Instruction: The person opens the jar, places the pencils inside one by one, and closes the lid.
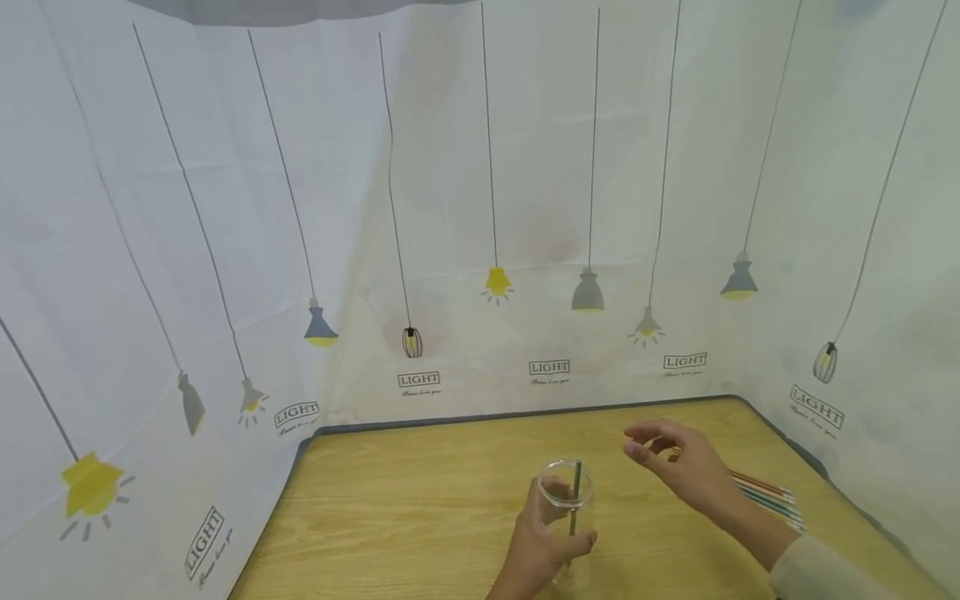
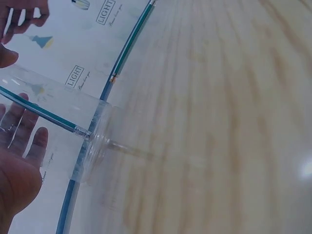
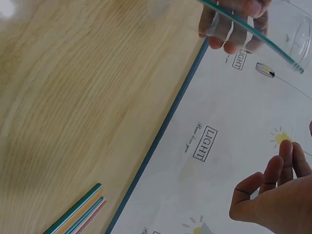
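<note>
My left hand grips a clear glass jar round its side, fingers behind and thumb across the front. Inside the jar a single dark green pencil leans, its top end just above the rim. The left wrist view shows the pencil's metal ferrule down at the jar's base, close over the table. My right hand hovers to the right of the jar, fingers loosely bent and holding nothing. Beneath and beyond the right wrist lie several coloured pencils, side by side on the table.
The wood-grain table has a dark blue edge along its back and sides. White curtain-like walls printed with hanging lamps enclose it at the back, left and right. In the right wrist view, the pencils' green, orange and red ends point toward the back edge.
</note>
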Motion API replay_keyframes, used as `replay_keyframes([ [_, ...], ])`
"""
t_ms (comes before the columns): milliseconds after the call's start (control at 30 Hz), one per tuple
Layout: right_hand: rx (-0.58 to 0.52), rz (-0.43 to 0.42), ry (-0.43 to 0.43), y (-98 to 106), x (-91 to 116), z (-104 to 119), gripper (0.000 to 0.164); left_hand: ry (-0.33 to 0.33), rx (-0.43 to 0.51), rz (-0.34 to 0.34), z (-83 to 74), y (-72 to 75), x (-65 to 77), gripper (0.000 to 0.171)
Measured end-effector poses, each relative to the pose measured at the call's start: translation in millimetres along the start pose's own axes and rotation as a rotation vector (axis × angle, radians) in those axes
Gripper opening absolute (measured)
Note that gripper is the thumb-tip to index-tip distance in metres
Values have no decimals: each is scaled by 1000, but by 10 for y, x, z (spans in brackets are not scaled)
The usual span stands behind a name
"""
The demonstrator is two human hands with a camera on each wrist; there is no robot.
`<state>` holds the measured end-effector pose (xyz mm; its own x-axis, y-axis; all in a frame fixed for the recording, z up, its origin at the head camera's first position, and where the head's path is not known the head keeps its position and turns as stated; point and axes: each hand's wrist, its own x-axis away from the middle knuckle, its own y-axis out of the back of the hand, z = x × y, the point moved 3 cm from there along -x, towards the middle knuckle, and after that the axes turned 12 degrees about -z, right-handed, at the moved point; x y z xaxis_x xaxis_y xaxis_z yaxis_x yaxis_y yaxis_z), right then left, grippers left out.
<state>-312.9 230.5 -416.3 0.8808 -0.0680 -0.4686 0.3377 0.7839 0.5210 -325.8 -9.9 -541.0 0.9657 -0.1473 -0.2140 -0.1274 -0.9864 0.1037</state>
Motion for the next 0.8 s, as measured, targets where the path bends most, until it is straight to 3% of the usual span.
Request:
replay_keyframes([
  [367,171,-5,-60,139,54,-566,36,8,8,-7,-4,-3,6,66],
  [600,291,-39,-23,229,68,-1007,29,19,9,-8,6,-7,9,66],
  [800,418,-6,3,304,69,-1332,27,18,16,-9,0,-1,7,69],
])
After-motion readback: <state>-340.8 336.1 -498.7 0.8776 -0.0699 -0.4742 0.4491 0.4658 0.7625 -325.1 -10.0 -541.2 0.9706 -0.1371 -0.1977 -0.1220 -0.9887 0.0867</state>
